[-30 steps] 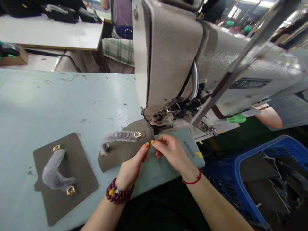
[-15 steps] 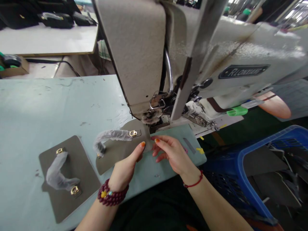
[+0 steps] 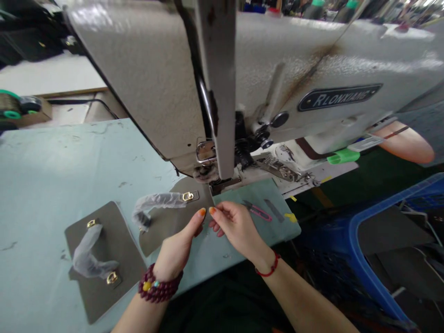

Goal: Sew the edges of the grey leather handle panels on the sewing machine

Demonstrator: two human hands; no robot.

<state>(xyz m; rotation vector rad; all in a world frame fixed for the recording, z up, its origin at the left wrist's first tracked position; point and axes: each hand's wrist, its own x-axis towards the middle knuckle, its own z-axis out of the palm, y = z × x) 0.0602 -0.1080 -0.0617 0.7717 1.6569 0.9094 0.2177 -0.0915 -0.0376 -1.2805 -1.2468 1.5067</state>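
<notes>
A grey-brown bag panel [image 3: 166, 224] lies under the needle area of the sewing machine [image 3: 152, 83]. A carry handle [image 3: 163, 200] in clear plastic wrap is fixed to it by gold buckles. My left hand [image 3: 176, 247] grips the panel's near edge, thumb on top and fingers mostly hidden beneath. At the near right corner my right hand [image 3: 237, 229] pinches the edge, its thumb tip close to the left thumb. To the left rests a second grey-brown panel [image 3: 120, 231], with its own wrapped handle [image 3: 85, 259].
Pink-handled thread snips [image 3: 261, 213] and a flat grey strip [image 3: 274, 210] lie right of my right hand. A blue plastic basket [image 3: 354, 245] holding more grey panels stands at the right. Another person's arm [image 3: 407, 143] shows beyond the machine.
My right hand has moved left to the panel's corner, its fingers closing toward my left thumb. The view has shifted, exposing the pink snips. My left hand keeps its grip.
</notes>
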